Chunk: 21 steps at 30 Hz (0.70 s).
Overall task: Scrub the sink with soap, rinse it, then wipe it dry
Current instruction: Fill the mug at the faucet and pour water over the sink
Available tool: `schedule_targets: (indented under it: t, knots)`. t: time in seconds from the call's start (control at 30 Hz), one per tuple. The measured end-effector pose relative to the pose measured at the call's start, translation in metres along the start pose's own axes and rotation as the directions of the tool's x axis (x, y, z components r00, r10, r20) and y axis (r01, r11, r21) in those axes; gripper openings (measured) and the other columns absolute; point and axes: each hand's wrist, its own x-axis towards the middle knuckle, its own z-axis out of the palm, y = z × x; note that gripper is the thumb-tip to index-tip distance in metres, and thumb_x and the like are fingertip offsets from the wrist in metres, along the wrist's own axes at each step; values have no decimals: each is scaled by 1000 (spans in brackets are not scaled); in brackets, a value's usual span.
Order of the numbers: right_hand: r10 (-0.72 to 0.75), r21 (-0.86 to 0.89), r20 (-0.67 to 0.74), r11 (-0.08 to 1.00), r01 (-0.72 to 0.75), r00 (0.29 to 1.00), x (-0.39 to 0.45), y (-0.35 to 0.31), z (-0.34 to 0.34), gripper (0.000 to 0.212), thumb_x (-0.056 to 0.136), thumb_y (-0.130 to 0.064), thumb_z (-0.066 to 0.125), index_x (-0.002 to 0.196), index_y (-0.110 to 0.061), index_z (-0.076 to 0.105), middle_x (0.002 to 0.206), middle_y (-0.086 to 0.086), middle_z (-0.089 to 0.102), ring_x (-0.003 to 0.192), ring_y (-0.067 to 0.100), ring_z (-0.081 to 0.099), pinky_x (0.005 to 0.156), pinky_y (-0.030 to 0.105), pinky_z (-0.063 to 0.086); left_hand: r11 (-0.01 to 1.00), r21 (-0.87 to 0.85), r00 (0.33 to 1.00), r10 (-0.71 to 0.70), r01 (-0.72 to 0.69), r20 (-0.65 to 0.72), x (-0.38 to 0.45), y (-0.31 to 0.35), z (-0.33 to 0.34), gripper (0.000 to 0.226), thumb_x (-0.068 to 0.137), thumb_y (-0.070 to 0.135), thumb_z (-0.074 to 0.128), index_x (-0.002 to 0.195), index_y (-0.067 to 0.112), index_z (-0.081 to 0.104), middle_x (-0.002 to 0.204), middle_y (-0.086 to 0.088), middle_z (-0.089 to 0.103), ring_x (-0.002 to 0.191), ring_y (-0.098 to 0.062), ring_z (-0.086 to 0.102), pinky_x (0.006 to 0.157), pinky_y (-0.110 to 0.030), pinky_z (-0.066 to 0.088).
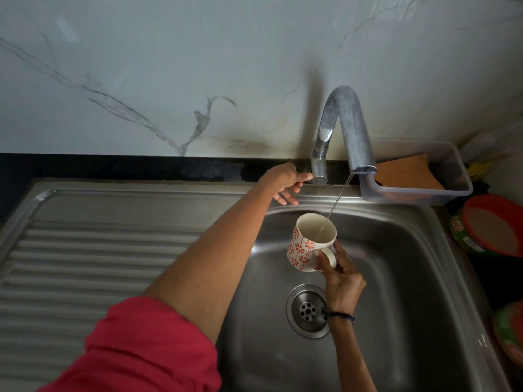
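A steel sink (410,278) with a round drain (307,309) fills the lower right. Its curved metal tap (343,123) stands at the back, and a thin stream of water (338,198) runs from the spout. My right hand (341,278) holds a white mug with red flower print (308,241) by its handle, tilted under the stream above the basin. My left hand (285,183) reaches across to the tap's handle (319,179), thumb and fingers touching it; how firmly it grips I cannot tell.
A ribbed steel draining board (99,264) lies left of the basin. A clear plastic tub (418,176) holding an orange-brown piece sits behind the sink at right. Red and green containers (489,224) crowd the right edge. A marble wall rises behind.
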Motion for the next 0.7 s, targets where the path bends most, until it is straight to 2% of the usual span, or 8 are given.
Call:
schedule_targets:
  t: [0.17,0.23,0.33,0.43,0.5,0.53,0.6,0.7]
  knots:
    - [-1,-9,1,1000,1,1000,-1,0,2,43,73,-6,75,115,-6,65,119,6,65,109,19,62,91,42,53,999,37,1000,-10,10,-2,0,1,-1,37,95,41,45,71,12,42,63,1,46,60,-16,61,76,-36,48]
    - [-10,-28,6,1000,10,1000,-1,-1,2,42,74,-6,75,114,-7,66,117,0,64,108,18,62,89,40,53,999,47,1000,-15,15,-5,0,1,-2,39,94,42,46,70,12,41,66,1,47,60,-16,62,74,-35,48]
    - [-11,-34,6,999,11,1000,-1,-2,2,45,74,-7,75,117,-10,64,116,3,66,104,15,63,87,40,54,999,43,1000,-25,25,-1,1,-1,-3,39,92,44,48,72,11,43,71,0,51,63,-17,62,72,-34,48]
    - [5,-44,1,999,-5,1000,-2,-4,2,45,74,-8,75,117,-10,64,103,-11,66,87,-7,63,86,44,55,1000,20,1000,-20,19,4,0,-2,-4,37,91,44,49,82,9,50,93,-8,60,85,-26,67,75,-35,48]
    - [11,-34,-4,999,-11,1000,-2,-4,2,45,74,-8,75,117,-9,64,106,-8,66,89,-3,63,85,45,55,1000,14,1000,-16,16,4,1,-4,-5,37,90,44,51,83,8,51,116,-15,60,96,-29,66,76,-35,48]
    - [15,-29,-6,999,-15,1000,-3,-5,2,45,74,-8,75,117,-9,64,108,-6,67,92,1,64,85,45,55,1000,16,1000,-13,12,2,1,-5,-6,38,90,45,52,81,8,51,119,-16,58,95,-29,66,74,-33,49]
    - [26,-25,-5,999,-26,1000,-3,-4,1,45,74,-8,76,117,-10,64,103,-12,66,86,-8,63,85,45,55,1000,18,1000,-8,8,1,3,-5,-7,41,90,45,52,90,4,55,119,-16,58,82,-25,68,67,-29,51]
    - [32,-26,-7,999,-33,999,-4,-1,1,45,73,-8,76,117,-9,65,108,-12,63,89,-15,61,86,44,55,999,31,1000,-18,18,-3,3,-4,-7,56,90,46,52,116,-4,53,89,-9,59,61,-16,62,58,-24,50]
